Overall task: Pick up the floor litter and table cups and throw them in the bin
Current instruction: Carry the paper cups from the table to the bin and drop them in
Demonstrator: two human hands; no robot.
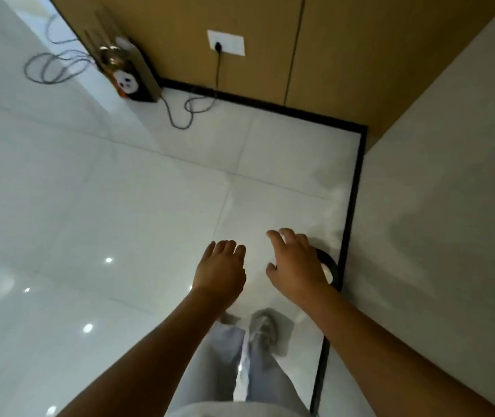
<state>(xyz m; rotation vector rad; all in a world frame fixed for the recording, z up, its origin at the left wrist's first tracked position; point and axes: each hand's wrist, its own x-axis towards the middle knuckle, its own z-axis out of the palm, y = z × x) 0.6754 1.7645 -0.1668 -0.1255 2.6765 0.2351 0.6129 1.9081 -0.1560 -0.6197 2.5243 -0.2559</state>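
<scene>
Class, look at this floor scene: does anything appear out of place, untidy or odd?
A dark ring-shaped object lies on the white floor beside the black skirting, half hidden under the right hand. Loose grey cables sprawl in loops near a tipped box by the wall.

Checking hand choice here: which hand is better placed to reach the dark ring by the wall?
Right. The right hand hangs directly over the dark ring, partly covering it; the left hand hangs farther from the wall, over bare floor.
</scene>
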